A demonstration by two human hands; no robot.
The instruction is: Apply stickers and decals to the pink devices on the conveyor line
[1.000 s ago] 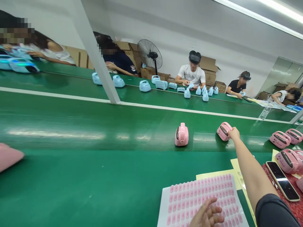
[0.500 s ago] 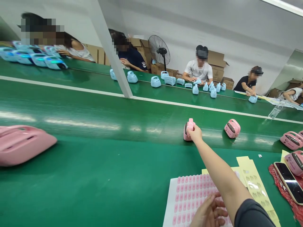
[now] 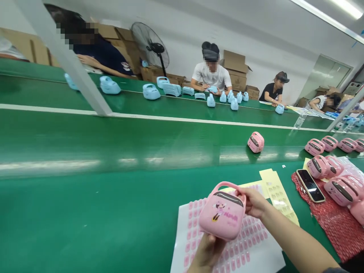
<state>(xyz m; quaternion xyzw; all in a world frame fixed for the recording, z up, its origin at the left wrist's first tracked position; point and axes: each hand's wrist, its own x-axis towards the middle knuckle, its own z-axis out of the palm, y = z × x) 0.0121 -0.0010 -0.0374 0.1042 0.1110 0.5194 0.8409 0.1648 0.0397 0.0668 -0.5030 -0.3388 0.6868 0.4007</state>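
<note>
Gripping a pink case with both hands: from below with the left hand, at the top corner beside the handle with the right hand. Held tilted, printed face up, just above a sticker sheet lying on the green worktop under both hands. Just beyond the right hand, yellow backing strips; farther out, a 2nd pink case standing alone. To the right of the right hand, a phone on a red mat.
</note>
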